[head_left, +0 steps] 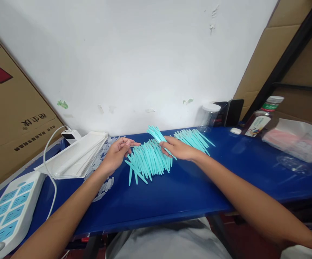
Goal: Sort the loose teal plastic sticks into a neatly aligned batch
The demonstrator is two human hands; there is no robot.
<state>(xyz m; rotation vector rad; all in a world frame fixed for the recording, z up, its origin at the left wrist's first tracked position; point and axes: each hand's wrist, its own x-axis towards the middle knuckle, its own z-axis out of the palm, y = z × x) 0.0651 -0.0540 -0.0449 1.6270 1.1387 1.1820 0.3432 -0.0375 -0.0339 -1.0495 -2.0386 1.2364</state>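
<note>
A heap of thin turquoise plastic sticks [147, 160] lies on the blue table [188, 190] in front of me. My right hand [179, 148] rests on the heap's right end and is closed on a small bunch of turquoise sticks [157, 135] that point up and to the left. My left hand [117, 153] hovers at the heap's left end, palm turned inward, fingers loosely apart, holding nothing. A second pile of turquoise sticks [195, 138] lies behind my right hand. Clear plastic caps [104, 183] lie scattered beside my left wrist.
A stack of white sheets [76, 158] lies at the left, with a white power strip [8, 212] and its cable [49, 158] nearer me. A clear jar [208, 117], a dark phone [234, 112], a bottle [264, 117] and plastic bags [293, 138] stand at the back right. Cardboard boxes [7, 122] flank the table.
</note>
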